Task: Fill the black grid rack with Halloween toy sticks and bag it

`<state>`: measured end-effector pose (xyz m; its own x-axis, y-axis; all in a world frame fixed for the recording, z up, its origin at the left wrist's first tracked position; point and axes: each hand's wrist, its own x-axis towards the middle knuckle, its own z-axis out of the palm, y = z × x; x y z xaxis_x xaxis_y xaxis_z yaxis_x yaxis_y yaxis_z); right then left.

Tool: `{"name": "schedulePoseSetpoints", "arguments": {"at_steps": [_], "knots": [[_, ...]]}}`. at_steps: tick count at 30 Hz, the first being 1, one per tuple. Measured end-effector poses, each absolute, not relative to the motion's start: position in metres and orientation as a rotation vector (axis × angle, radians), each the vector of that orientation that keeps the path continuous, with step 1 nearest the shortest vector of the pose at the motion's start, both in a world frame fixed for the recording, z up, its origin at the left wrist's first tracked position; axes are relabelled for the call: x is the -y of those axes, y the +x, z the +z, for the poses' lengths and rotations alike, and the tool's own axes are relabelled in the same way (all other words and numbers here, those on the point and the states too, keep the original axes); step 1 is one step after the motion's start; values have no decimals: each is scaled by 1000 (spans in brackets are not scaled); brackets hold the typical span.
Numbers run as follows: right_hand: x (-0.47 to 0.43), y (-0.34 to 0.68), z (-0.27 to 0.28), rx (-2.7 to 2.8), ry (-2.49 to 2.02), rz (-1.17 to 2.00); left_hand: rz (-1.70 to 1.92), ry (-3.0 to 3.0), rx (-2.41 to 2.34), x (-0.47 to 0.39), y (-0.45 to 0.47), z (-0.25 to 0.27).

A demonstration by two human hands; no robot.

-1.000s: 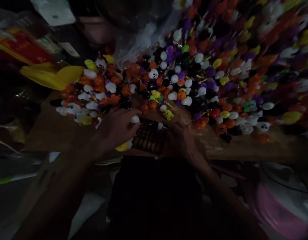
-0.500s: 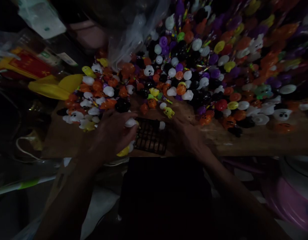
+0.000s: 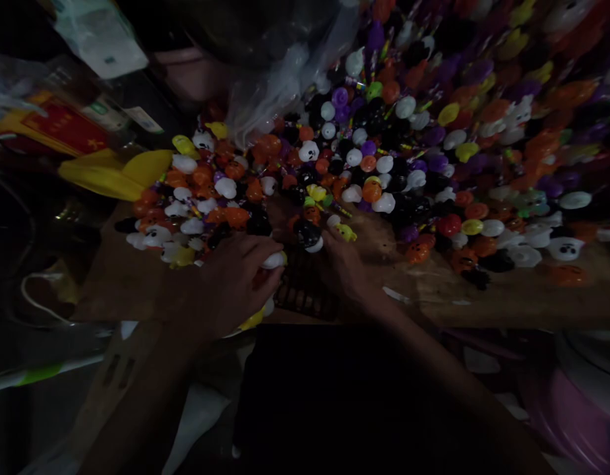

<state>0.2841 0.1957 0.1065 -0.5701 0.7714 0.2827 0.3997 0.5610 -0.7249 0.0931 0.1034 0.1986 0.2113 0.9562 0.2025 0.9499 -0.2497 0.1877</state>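
While left hand (image 3: pixel 238 277) curls palm-down, clamped on a white piece (image 3: pixel 274 261), right hand (image 3: pixel 345 267) slants inward, apart from it, fingertips at a black toy (image 3: pixel 307 231) (grip: cannot tell) by the dark grid (image 3: pixel 307 298)'s far edge.

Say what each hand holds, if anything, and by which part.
The left hand holds a white toy, gripped part hidden. The right hand is at the right side of a black-and-white toy; whether it grips cannot be told.

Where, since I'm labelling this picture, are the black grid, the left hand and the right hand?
Black grid (image 3: pixel 306 295): head view, on its lattice.
Left hand (image 3: pixel 234 278): head view, back of the hand.
Right hand (image 3: pixel 348 269): head view, back of the hand.
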Motion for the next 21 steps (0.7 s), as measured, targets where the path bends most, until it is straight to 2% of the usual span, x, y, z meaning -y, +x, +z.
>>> {"name": "schedulePoseSetpoints", "arguments": {"at_steps": [5,14,18,21], "knots": [[-197,293,105,2094,-790,901,434,2439,-1905,-102,92,200],[-207,255,96,1990,-895,1095,370,2192,-2086,-101,93,192],[-207,249,93,2003,-985,1088,370,2160,-2092,-99,93,192],[-200,273,106,2014,-956,903,333,2219,-2036,-99,92,194]]}}
